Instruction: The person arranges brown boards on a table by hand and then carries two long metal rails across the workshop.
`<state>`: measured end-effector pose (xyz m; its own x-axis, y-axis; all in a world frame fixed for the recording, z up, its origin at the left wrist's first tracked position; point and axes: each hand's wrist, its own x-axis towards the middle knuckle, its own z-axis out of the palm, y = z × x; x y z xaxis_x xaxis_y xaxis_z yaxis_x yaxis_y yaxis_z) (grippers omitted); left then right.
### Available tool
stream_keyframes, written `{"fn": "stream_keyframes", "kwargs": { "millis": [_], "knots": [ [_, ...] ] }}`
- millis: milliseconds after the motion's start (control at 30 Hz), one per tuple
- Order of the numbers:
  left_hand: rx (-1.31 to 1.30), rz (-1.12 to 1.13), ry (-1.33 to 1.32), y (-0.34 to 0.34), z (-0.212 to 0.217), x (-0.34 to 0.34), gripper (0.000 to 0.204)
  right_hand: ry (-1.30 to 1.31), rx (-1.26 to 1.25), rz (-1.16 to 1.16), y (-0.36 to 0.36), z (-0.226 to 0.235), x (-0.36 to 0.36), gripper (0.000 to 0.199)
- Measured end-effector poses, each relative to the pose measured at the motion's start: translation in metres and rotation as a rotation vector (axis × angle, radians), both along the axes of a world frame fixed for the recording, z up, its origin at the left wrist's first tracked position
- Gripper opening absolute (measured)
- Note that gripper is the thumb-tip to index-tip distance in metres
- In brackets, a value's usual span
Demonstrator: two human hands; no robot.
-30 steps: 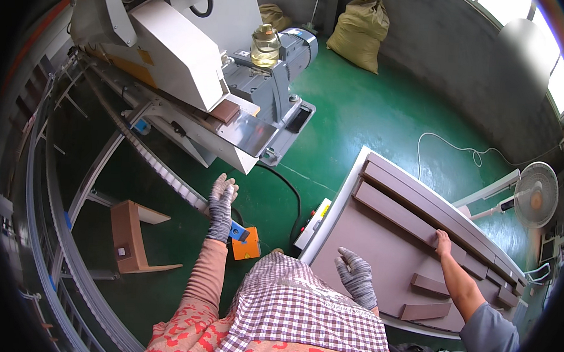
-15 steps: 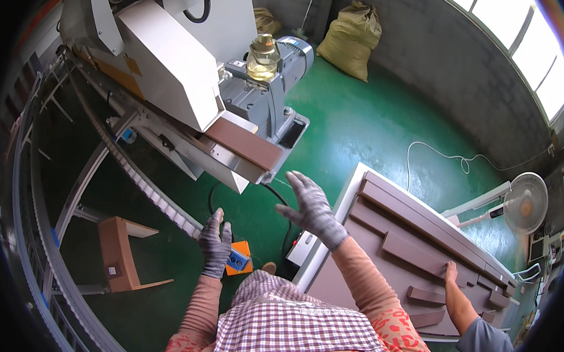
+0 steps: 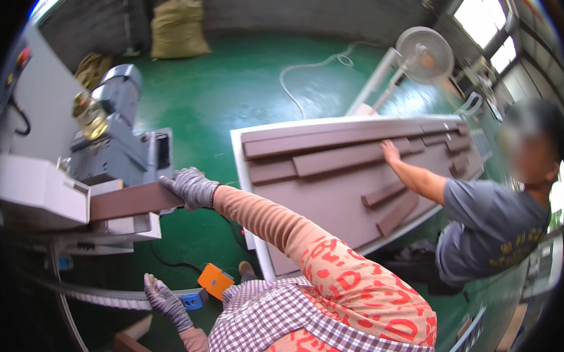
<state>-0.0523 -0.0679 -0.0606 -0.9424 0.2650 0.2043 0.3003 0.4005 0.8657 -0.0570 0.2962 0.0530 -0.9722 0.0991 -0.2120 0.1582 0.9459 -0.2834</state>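
A brown board (image 3: 133, 201) sticks out of the white housing (image 3: 39, 190) of a machine at the left. Its free end is in the grasp of my right hand (image 3: 196, 188), which wears a grey knit glove; the fingertips are partly hidden around the board. My left hand (image 3: 166, 302), gloved the same way, is held low with its fingers stretched out and nothing in it. Close to it are a curved roller track (image 3: 103, 301), a blue part (image 3: 192, 301) and an orange box-like thing (image 3: 215, 281).
A white-edged table (image 3: 240, 168) with several brown boards (image 3: 342, 158) stands at the right. Beside it a co-worker (image 3: 491, 216) reaches a hand onto a board. Behind are a fan (image 3: 424, 55), a white cable (image 3: 286, 82) and a full sack (image 3: 178, 23). A grey motor (image 3: 119, 93) sits on the machine.
My view has swung to the right, bringing the co-worker's upper body into sight. My right hand has reached the board's end and taken hold of it; my left hand stays low and empty.
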Motion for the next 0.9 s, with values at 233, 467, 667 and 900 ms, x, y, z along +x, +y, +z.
{"fn": "stream_keyframes", "kwargs": {
  "millis": [233, 467, 667, 900],
  "knots": [
    [-0.053, -0.049, -0.082, 0.011, 0.005, -0.010, 0.043, 0.033, 0.029, -0.092, 0.042, -0.001, 0.079, 0.101],
    [0.214, -0.268, -0.405, 0.060, 0.047, -0.002, 0.064, 0.008, 0.054, -0.133, 0.084, -0.005, 0.143, 0.104],
    [1.022, -0.170, -1.378, 0.172, 0.035, -0.013, 0.067, -0.045, 0.077, -0.181, 0.112, -0.002, 0.192, 0.108],
    [1.197, -0.038, -1.325, 0.244, 0.022, -0.041, 0.062, -0.164, 0.174, -0.326, 0.143, -0.001, 0.258, 0.106]
  ]
}}
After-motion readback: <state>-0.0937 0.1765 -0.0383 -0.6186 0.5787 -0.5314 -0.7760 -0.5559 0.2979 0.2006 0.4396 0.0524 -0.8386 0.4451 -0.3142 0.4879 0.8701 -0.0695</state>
